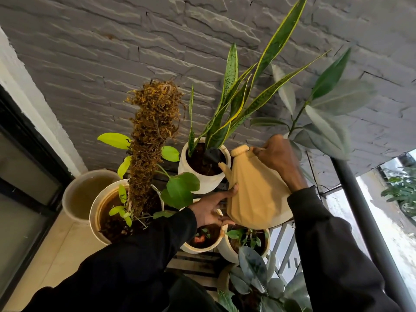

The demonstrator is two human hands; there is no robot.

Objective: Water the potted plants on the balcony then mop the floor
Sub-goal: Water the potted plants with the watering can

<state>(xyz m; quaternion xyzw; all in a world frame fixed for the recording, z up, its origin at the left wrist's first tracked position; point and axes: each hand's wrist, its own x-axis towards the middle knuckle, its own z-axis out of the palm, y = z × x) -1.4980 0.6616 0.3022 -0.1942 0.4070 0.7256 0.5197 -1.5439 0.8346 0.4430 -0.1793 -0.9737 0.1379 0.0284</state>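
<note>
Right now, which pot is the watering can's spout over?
The white pot with the snake plant; the moss-pole pot and the small front pots lie clear of the spout.

the person is dressed in black, a soft, matte cloth with long sleeves. the left sleeve (135, 255) is loose and creased in broad folds, ending at the wrist. the right sleeve (326, 244) matches it, with a plain, slightly gathered cuff. the left hand (210, 210) and right hand (278, 157) are bare. more dark cloth (186, 296) shows low between the arms.
</note>
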